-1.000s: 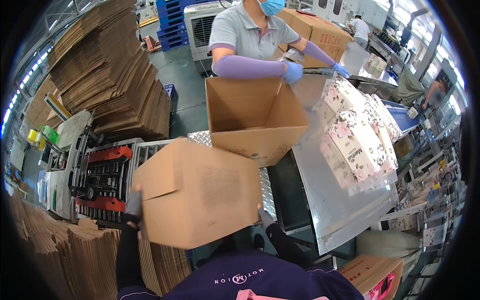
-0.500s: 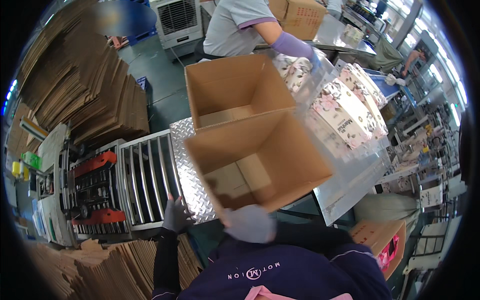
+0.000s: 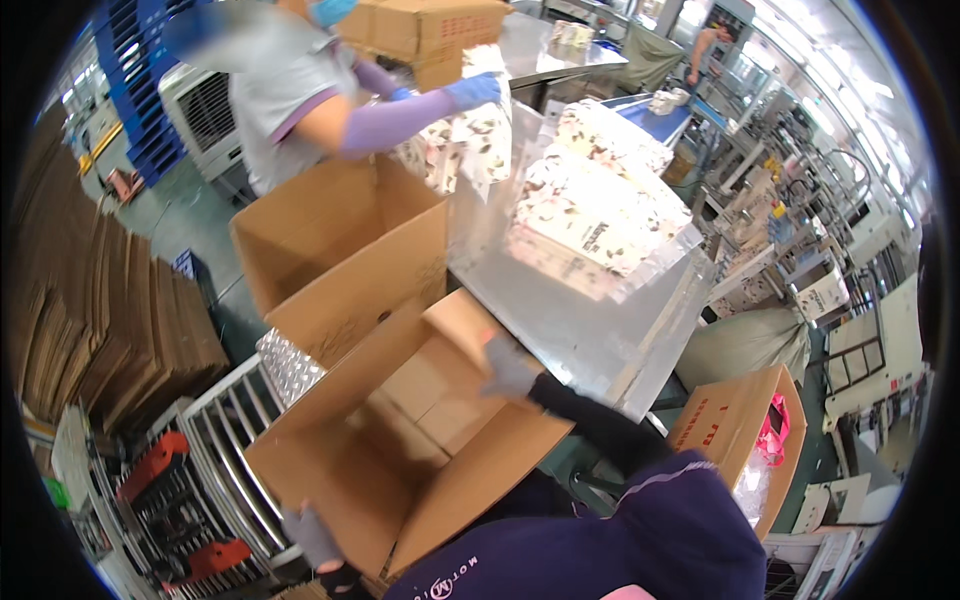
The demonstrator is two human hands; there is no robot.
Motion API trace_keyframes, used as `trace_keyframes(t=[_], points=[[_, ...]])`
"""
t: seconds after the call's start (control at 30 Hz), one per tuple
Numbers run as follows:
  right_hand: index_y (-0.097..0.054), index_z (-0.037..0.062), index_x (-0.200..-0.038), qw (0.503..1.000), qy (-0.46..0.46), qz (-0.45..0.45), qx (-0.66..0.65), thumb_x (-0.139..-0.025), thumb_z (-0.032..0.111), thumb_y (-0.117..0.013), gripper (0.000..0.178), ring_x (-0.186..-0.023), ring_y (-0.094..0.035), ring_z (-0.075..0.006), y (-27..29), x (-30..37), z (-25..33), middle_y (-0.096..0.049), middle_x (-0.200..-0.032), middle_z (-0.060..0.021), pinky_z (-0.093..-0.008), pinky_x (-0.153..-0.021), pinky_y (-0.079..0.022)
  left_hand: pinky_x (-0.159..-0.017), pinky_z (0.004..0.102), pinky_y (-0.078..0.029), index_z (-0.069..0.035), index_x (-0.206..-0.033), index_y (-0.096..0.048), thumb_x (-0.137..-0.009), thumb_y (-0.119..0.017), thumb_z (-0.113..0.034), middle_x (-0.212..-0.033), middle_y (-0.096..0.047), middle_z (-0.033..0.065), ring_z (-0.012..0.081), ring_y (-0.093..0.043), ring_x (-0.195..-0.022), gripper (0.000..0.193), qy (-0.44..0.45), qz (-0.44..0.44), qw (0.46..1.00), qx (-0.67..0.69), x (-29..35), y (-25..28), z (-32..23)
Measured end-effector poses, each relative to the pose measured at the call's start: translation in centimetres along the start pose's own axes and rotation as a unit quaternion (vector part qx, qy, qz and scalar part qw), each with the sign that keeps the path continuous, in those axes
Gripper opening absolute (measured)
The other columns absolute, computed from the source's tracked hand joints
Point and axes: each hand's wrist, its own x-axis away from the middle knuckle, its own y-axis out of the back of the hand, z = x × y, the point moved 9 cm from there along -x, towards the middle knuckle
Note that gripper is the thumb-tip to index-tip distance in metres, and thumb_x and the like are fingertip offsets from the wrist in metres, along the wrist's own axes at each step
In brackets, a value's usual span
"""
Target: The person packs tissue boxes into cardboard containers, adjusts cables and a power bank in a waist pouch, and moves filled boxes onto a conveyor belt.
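An open cardboard box [image 3: 470, 430] sits tilted in front of me, its inside bare down to the bottom flaps. My right hand [image 3: 510, 368], in a grey glove, grips the upper edge of its right wall. At the lower left corner, my left hand [image 3: 315, 538], gloved in grey with bare fingertips, holds the box's outer side; part of its fingers is hidden. Just beyond stands a second open cardboard box [image 3: 350, 265]. Flower-printed packages [image 3: 600, 215] lie stacked on the metal table [image 3: 530, 300] to the right.
A co-worker in purple sleeves [image 3: 400, 122] handles a flowered package [image 3: 480, 140] behind the second box. A roller conveyor [image 3: 235, 450] runs at lower left, beside flattened cardboard stacks [image 3: 130, 320]. Another carton [image 3: 715, 420] with pink material stands at right.
The near box has turned and shifted down and left. My right hand has moved to its right wall, my left hand to its lower left corner. The co-worker now lifts a package.
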Motion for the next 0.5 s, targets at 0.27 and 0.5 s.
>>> trace_keyframes(t=[0.27,0.5], points=[[-0.064,0.0042,-0.114,0.989,-0.098,0.045,0.102,-0.081,0.027,-0.055,0.041,-0.091,-0.064,-0.0387,4.0,-4.5,-4.6,-0.066,-0.099,-0.0218,-0.0459,-0.083,-0.049,-0.061,0.0446,-0.042,0.007,-0.080,-0.058,-0.094,-0.054,-0.034,-0.073,-0.059,0.0223,0.0340,-0.053,-0.063,0.044,-0.032,0.078,0.975,-0.205,2.0,-11.2,-4.7],[-0.054,-0.0016,-0.121,0.914,-0.022,-0.375,0.153,-0.085,0.040,-0.064,0.056,-0.113,-0.056,-0.0336,40.4,-4.0,-13.9,-0.059,-0.120,-0.0186,-0.0428,-0.092,-0.046,-0.082,0.0411,-0.048,0.010,-0.117,-0.056,-0.095,-0.055,-0.027,-0.112,-0.060,0.0303,0.0409,-0.059,-0.096,0.043,0.010,0.055,0.942,-0.331,2.0,-13.8,-7.3]])
